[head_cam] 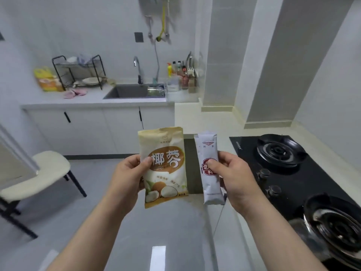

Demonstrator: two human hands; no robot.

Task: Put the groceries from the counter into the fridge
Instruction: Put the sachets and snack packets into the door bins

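My left hand (128, 176) grips a cream and brown coconut pouch (165, 167) by its left edge, thumb on the front, and holds it upright in mid-air. My right hand (232, 174) pinches a narrow white sachet (210, 169) with a red emblem, also upright, just right of the pouch. Both packets hang above the grey floor in front of me, a small gap between them. No fridge interior shows; a white panel edge (15, 159) stands at the far left.
A black gas hob (297, 173) sits in the counter on my right. Across the room are a sink (130, 91), a dish rack (78, 73), a yellow bag (46, 79) and bottles (181, 73). A cream chair (37, 173) stands at left.
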